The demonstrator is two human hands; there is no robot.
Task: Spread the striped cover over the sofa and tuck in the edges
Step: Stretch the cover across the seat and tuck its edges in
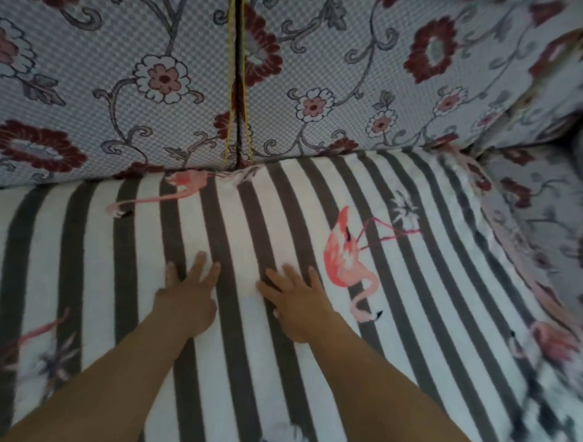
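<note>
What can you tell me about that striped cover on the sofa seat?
The striped cover looks like soft fleece, with dark grey and white stripes and pink flamingo prints. It lies spread flat over the seat, its far edge meeting the floral back cushions. The left hand and right hand press flat on it, palms down.

Head camera looks steeply down, close over the sofa seat (77,277).

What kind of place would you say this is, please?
Probably a home living room: a sofa with floral back cushions, a striped flamingo cover over its seat, and a floral armrest.
</note>
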